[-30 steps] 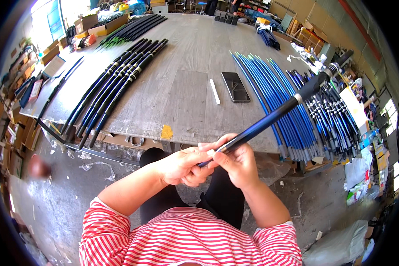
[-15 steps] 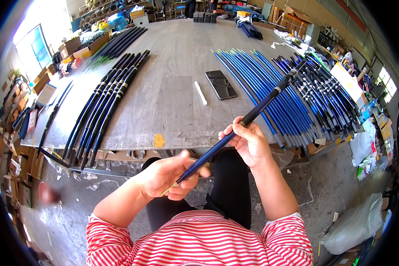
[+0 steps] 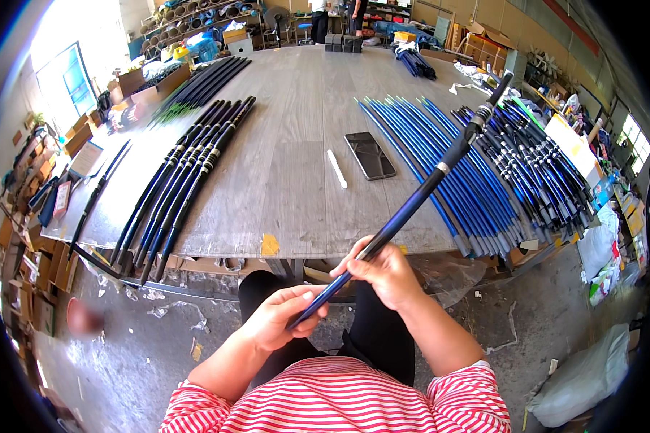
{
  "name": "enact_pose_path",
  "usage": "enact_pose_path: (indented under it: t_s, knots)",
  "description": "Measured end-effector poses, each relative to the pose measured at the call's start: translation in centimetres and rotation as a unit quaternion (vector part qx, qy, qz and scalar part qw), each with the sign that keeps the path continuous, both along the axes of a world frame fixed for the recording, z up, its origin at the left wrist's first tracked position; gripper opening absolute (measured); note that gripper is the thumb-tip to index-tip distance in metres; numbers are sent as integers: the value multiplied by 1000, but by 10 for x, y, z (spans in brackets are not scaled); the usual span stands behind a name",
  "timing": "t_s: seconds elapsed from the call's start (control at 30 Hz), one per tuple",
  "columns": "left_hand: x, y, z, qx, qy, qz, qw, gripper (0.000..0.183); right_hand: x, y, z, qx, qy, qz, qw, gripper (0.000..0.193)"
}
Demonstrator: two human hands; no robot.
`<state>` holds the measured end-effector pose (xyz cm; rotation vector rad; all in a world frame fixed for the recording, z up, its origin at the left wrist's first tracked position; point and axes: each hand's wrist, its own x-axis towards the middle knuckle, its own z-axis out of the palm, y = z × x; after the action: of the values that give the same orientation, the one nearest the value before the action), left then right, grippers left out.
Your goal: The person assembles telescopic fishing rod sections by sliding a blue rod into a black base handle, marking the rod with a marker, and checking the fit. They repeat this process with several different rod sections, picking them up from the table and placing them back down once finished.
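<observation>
A dark blue fishing rod [image 3: 412, 206] with a black, silver-ringed upper part slants from my lap up to the right, over the table. My left hand [image 3: 285, 315] is closed round its lower end, which the fingers partly hide. Higher up the shaft, my right hand [image 3: 383, 273] grips it between thumb and fingers. Beyond the rod's upper part lie a row of slim blue rod sections [image 3: 440, 177] with green tips and grey lower ends, and a pile of dark rods [image 3: 545, 169] with silver rings.
A black phone [image 3: 370, 156] and a white pen [image 3: 337, 169] lie mid-table [image 3: 289, 173]. Several dark rods [image 3: 188, 180] lie on the left, with green-tipped black sections [image 3: 209, 83] behind them. Black blocks [image 3: 344, 43] stand at the far edge, where two people are partly visible.
My left hand has closed round the rod's lower end, where a thin green tip stuck out before. My right hand has come lower and nearer to the left one. The view has shifted slightly.
</observation>
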<state>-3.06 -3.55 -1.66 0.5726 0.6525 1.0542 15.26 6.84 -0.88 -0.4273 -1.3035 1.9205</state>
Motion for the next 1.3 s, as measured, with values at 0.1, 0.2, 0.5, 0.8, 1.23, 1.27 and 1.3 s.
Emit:
enact_pose_path:
  t_s: [0.1,0.2,0.5,0.8,1.23,1.27,1.3]
  knots:
    - [0,0,0,39,41,-67,996,31,-7,-8,2,14,3,-15,1000,10]
    - [-5,-7,3,26,99,-35,994,26,-1,6,16,1,17,-95,995,10]
    - [-60,-69,-25,105,473,37,874,28,78,135,60,-78,42,-336,938,18]
    - [-48,-75,-38,339,789,214,466,19,62,193,52,-242,94,-401,879,16]
    - [-60,-110,-30,204,850,79,479,29,31,195,75,-306,126,-388,860,35]
    - [-63,-115,-34,183,838,65,510,31,28,191,80,-314,131,-381,860,37]
    - [-68,-120,-32,101,736,37,668,35,26,188,82,-309,137,-364,868,38]
